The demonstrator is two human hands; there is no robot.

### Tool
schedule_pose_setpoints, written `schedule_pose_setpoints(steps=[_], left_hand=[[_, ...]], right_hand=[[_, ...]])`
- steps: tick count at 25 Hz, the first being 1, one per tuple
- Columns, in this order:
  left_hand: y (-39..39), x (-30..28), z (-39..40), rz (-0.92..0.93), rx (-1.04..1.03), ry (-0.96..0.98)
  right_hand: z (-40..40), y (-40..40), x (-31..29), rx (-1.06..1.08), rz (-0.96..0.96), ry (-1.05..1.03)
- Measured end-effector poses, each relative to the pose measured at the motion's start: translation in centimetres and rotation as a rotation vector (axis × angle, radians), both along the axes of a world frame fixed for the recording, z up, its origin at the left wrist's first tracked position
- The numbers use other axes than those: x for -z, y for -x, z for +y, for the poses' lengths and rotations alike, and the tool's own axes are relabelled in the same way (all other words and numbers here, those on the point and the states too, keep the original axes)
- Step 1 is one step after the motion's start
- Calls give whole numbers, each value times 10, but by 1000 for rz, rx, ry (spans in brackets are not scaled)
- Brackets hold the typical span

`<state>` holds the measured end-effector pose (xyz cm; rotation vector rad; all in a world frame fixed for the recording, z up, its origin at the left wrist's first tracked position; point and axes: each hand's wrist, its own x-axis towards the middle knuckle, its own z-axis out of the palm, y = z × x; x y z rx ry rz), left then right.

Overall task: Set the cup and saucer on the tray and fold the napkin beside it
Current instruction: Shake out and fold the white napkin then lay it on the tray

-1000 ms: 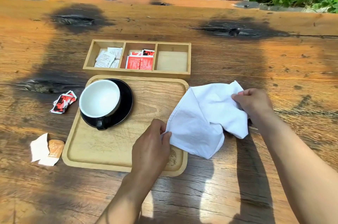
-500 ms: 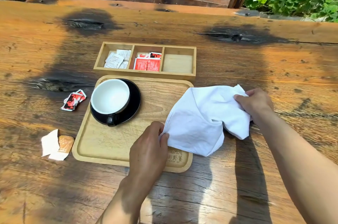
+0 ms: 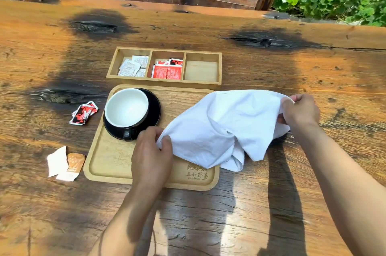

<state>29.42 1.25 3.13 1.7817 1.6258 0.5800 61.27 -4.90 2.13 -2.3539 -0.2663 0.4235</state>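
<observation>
A white-lined black cup [image 3: 126, 107] stands on a black saucer [image 3: 154, 109] in the far left corner of the wooden tray [image 3: 108, 163]. A crumpled white napkin [image 3: 225, 126] is stretched over the tray's right part and the table beside it. My left hand [image 3: 152, 155] pinches the napkin's left corner above the tray, just right of the cup's handle. My right hand [image 3: 300, 111] grips the napkin's right edge over the table.
A three-compartment wooden box [image 3: 165, 66] with white and red sachets sits just behind the tray. Loose red sachets [image 3: 83, 112] and torn packets [image 3: 64, 163] lie on the wooden table left of the tray. A bench and green plants are beyond the table.
Both hands have pulled the napkin wider apart, so it is more spread out. My left hand has shifted up toward the cup. The view has moved slightly.
</observation>
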Motion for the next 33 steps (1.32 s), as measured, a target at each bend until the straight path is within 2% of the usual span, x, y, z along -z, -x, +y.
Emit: schedule_pose_setpoints(steps=[8, 11, 15, 18, 25, 29, 33], left_hand=[[28, -31, 19, -291, -135, 159], [47, -52, 28, -454, -170, 149], [80, -92, 47, -617, -190, 88], [101, -122, 65, -693, -195, 77], [140, -211, 107, -801, -38, -51], [147, -252, 126, -897, -28, -80], [147, -277, 138, -916, 26, -166]], right_hand=[[-31, 19, -53, -23, 88, -264], [-45, 35, -83, 17, 61, -282], [-60, 60, -138, 59, 93, -413], [-67, 78, -178, 42, 190, -494], [-71, 112, -262, 44, 367, -762], [-67, 120, -290, -22, 365, -825], [-57, 125, -303, -67, 303, -868]])
